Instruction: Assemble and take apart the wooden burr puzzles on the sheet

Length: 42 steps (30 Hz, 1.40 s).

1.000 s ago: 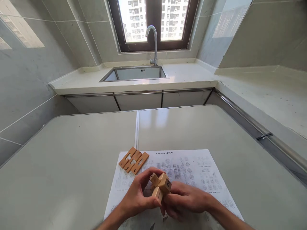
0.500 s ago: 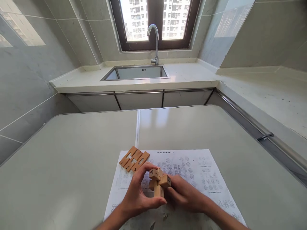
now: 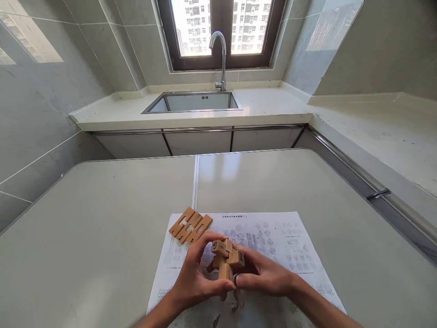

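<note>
A wooden interlocking puzzle made of crossed, numbered sticks is held above the printed sheet. My left hand curls around its left side, index finger at the top and thumb at the bottom end. From the right, my right hand grips the same puzzle, its thumb by the lower stick and other fingers partly hidden behind. Just beyond my left hand lie flat wooden pieces with cut-out slots and numbers, side by side on the sheet's upper left corner.
A paper sheet with printed puzzle diagrams lies on the pale table. Across the table's far edge runs a counter with a sink and a tap under a window. A ledge lines the right side.
My right hand has shifted its grip: its thumb now reaches the puzzle's lower stick and its fingers show underneath. My left hand and the puzzle stay nearly in place.
</note>
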Available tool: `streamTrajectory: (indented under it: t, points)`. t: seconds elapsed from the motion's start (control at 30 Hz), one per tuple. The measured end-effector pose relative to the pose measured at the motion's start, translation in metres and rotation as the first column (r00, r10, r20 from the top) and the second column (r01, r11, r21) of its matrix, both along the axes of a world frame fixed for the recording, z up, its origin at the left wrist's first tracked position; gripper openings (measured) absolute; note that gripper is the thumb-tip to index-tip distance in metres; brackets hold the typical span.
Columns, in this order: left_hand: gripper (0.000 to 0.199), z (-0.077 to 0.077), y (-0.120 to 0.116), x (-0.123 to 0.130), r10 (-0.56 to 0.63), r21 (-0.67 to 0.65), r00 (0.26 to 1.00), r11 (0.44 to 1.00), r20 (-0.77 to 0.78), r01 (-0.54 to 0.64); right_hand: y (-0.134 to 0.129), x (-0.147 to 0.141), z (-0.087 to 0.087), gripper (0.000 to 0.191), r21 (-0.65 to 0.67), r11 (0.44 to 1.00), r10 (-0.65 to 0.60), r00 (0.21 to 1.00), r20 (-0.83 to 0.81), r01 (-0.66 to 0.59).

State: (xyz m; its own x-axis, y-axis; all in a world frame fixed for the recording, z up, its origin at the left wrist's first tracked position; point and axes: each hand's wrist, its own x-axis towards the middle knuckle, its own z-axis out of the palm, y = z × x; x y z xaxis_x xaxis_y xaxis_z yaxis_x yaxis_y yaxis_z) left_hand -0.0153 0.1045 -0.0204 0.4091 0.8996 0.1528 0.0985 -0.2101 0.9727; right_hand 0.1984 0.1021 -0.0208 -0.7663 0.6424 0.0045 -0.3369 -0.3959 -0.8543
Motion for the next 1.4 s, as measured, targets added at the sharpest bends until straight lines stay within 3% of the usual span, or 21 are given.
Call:
streamTrajectory:
  t: [0.17,0.37,0.7,0.9,1.0,1.1,1.23,1.4]
  points:
    - [0.069,0.001,0.001,0.001,-0.051,0.032,0.998,0.998,0.033,0.05,0.001,0.002,-0.011,0.056,-0.063,0.998,-0.005,0.997,-0.073,0.001]
    - [0.071,0.001,0.001,-0.001,0.016,0.058,0.997,0.998,0.069,-0.02,0.002,0.002,-0.017,0.054,-0.089,0.996,-0.032,0.996,-0.085,0.025]
    - [0.075,0.004,0.003,-0.005,0.105,-0.084,0.988,0.992,0.114,-0.096,0.008,0.008,0.005,0.059,0.079,0.991,-0.117,0.987,0.107,0.109]
    - [0.077,0.004,0.003,-0.008,0.11,-0.093,0.988,0.991,0.111,-0.1,0.009,0.013,-0.001,0.06,0.071,0.993,-0.1,0.985,0.14,0.091]
    - [0.079,0.006,0.008,-0.01,0.166,-0.138,0.975,0.98,0.148,-0.146,0.006,0.015,-0.005,0.054,0.156,0.983,-0.132,0.962,0.238,0.096]
    - [0.079,0.008,0.013,-0.012,0.222,-0.198,0.959,0.962,0.175,-0.187,0.004,0.014,-0.001,0.052,0.384,0.909,-0.307,0.885,0.35,0.163]
    - [0.08,0.008,0.015,-0.011,0.242,-0.211,0.957,0.956,0.158,-0.207,0.002,0.008,0.0,0.058,0.629,0.741,-0.562,0.729,0.391,0.234]
    - [0.08,0.006,0.013,-0.01,0.229,-0.214,0.964,0.957,0.132,-0.198,0.004,0.007,-0.016,0.066,0.773,0.604,-0.697,0.599,0.394,0.195]
